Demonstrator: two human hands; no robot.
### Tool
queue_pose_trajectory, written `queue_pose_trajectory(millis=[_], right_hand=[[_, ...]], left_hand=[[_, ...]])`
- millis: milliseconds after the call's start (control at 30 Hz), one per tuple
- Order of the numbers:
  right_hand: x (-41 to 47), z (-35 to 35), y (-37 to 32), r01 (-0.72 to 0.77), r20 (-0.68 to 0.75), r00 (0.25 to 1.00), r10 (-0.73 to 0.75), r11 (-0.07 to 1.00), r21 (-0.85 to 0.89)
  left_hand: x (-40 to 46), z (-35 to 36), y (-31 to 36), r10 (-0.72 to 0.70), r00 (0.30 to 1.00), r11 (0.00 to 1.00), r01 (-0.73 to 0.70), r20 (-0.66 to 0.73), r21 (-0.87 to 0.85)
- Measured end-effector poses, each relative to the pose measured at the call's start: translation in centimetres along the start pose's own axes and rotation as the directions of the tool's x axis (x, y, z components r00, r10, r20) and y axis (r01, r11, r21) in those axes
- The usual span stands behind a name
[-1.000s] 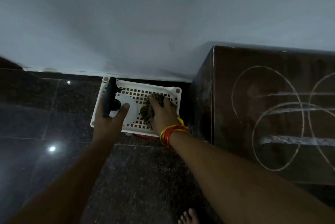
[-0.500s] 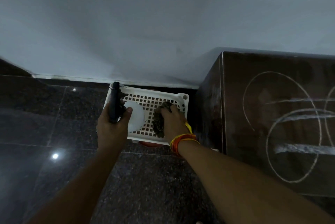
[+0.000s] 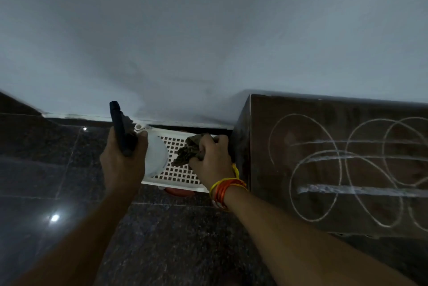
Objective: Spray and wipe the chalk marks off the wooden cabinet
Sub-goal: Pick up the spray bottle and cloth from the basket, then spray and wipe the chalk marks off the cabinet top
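Left hand [image 3: 124, 165] grips the spray bottle [image 3: 139, 144], now lifted above the basket [image 3: 178, 175]. Right hand [image 3: 212, 160] clutches the cloth [image 3: 188, 152], raised off the basket too. Chalk marks [image 3: 335, 170] untouched on the cabinet [image 3: 301, 105], right of the basket.

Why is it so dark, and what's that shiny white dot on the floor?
Head view: the light is dim and bluish, so the left hand, the spray bottle and the cloth look murky. The dot is glare, a light reflected in the polished floor. The wide lens bends straight edges, and the chalk marks stay clear on the cabinet.
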State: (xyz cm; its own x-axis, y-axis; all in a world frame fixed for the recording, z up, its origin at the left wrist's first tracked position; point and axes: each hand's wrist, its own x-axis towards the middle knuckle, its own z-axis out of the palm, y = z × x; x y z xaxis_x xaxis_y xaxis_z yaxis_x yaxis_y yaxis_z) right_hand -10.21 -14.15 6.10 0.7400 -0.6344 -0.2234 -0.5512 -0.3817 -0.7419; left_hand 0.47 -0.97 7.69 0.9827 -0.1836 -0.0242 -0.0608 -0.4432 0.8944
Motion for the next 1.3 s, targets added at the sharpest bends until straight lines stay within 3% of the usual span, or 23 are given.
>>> queue_pose_trajectory(millis=[233, 467, 633, 933, 1300], right_hand=[[-1.6, -6.6, -1.9, 0.037, -0.049, 0.998, -0.033, 0.996, 0.082], [-4.1, -13.4, 0.0, 0.096, -0.235, 0.970, -0.063, 0.987, 0.132], [-5.3, -18.0, 3.3, 0.051, -0.332, 0.943, 0.013, 0.981, 0.185], [-8.5, -23.8, 10.6, -0.091, -0.402, 0.904, 0.146, 0.984, 0.152], [-10.3, -25.2, 16.0, -0.109, -0.378, 0.911, 0.163, 0.981, 0.161]], left_hand=[[-2.5, 0.1, 4.3, -0.015, 1.000, 1.000, 0.015, 0.013, 0.013], [-7.8, 2.4, 8.3, 0.026, 0.999, 0.999, -0.024, 0.045, -0.043], [-12.5, 5.0, 10.8, 0.057, 0.991, 0.992, -0.042, 0.125, -0.120], [-20.3, 8.9, 11.7, -0.168, 0.949, 0.974, 0.202, 0.267, -0.103], [-24.7, 11.0, 10.7, -0.206, 0.937, 0.978, 0.208, 0.284, 0.024]])
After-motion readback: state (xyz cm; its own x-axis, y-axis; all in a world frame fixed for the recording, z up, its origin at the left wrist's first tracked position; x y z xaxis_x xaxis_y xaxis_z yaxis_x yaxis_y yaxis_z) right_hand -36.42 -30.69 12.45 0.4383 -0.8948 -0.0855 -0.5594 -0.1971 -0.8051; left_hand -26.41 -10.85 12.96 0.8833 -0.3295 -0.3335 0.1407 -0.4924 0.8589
